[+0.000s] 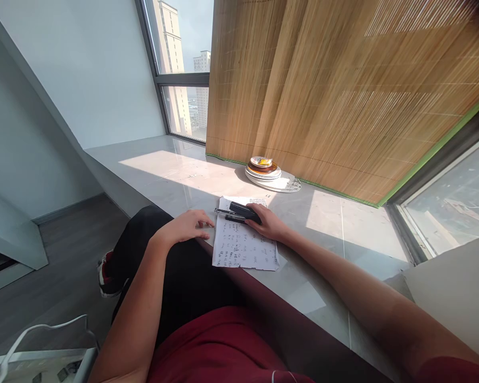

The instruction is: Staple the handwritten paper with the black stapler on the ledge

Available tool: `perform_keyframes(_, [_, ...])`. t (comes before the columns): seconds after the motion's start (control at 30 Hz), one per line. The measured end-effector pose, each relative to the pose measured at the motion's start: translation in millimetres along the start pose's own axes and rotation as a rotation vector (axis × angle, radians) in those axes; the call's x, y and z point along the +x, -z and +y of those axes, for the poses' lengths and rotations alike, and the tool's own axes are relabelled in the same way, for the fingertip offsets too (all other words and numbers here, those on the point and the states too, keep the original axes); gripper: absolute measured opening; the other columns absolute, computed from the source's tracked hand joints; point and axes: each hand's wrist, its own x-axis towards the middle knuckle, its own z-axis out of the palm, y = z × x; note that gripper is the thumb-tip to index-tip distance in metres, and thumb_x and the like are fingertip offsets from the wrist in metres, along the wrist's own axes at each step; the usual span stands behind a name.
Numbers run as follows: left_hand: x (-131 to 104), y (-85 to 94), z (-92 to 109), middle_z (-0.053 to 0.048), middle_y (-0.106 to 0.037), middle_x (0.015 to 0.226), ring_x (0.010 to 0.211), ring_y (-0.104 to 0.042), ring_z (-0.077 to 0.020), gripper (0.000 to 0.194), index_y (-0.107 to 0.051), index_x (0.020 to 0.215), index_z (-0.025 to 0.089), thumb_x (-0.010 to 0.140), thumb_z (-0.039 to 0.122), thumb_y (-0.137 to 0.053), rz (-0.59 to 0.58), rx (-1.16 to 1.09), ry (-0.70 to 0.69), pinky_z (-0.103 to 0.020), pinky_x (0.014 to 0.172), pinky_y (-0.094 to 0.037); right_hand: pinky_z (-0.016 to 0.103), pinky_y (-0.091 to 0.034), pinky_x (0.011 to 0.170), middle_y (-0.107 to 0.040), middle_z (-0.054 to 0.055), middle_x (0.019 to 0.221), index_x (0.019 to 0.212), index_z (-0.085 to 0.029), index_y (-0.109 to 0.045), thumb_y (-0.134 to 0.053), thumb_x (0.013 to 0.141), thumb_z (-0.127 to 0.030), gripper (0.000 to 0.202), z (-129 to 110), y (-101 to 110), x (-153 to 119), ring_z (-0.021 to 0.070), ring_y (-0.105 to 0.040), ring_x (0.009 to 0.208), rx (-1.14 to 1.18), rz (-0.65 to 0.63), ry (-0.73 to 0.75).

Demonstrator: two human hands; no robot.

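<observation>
Stapler [243, 211], apparently, atop paper [249, 247]

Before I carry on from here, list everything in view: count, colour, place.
Stapler: one, black and silver, in the right grip, over the paper
Paper: at least one sheet, white with dark writing, at the ledge's near edge
Plates: several, white and amber-brown, stacked by the blind
Ledge: one, pale grey, centre
Blind: one, tan with green edging, top right
Windows: two areas, dark-framed, behind and right
Buildings: two, pale, outside
Walls: pale, left and right
Floor: dark grey, left
Container: one, white-edged, lower left, kind unclear
Shoe: one visible, left
Right grip: one, on the stapler
Left grip: one, beside the paper
</observation>
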Motion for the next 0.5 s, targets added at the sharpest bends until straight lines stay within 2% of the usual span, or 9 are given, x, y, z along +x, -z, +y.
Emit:
perform_keyframes(0.13, [5.3,-4.3,-3.1,-0.006,-0.077,0.097,0.09,-0.071,-0.0259,0.013,-0.084,0.091,0.027,0.084,0.034,-0.075,0.068,-0.025,0.07,-0.035,0.075,-0.054,0.05,-0.055,0.098,-0.07,0.013,0.125,0.137,-0.026,-0.059,-0.061,0.103,-0.046,0.039,0.0,-0.4,0.1,0.0329,-0.066,0.112,-0.003,-0.003,-0.013])
perform_keyframes(0.2, [8.0,-6.6,-3.2,-0.005,-0.076,0.095,0.088,-0.07,-0.0255,0.011,-0.081,0.085,0.026,0.085,0.034,-0.074,0.089,-0.012,0.076,-0.035,0.072,-0.053,0.049,-0.055,0.097,-0.07,0.013,0.124,0.137,-0.025,-0.058,-0.061,0.103,-0.047,0.04,-0.8,-0.2,0.3,0.0328,-0.066,0.112,-0.009,-0.006,-0.017])
perform_keyframes(0.5, [14.2,-15.0,2.1,-0.001,-0.073,0.091,0.085,-0.067,-0.023,0.007,-0.066,0.085,0.025,0.092,0.026,-0.065,0.096,-0.036,0.033,-0.034,0.074,-0.049,0.05,-0.055,0.099,-0.069,0.014,0.127,0.138,-0.024,-0.056,-0.061,0.103,-0.046,0.041,0.5,-1.2,-0.1,0.0331,-0.065,0.113,-0.015,-0.004,-0.005])
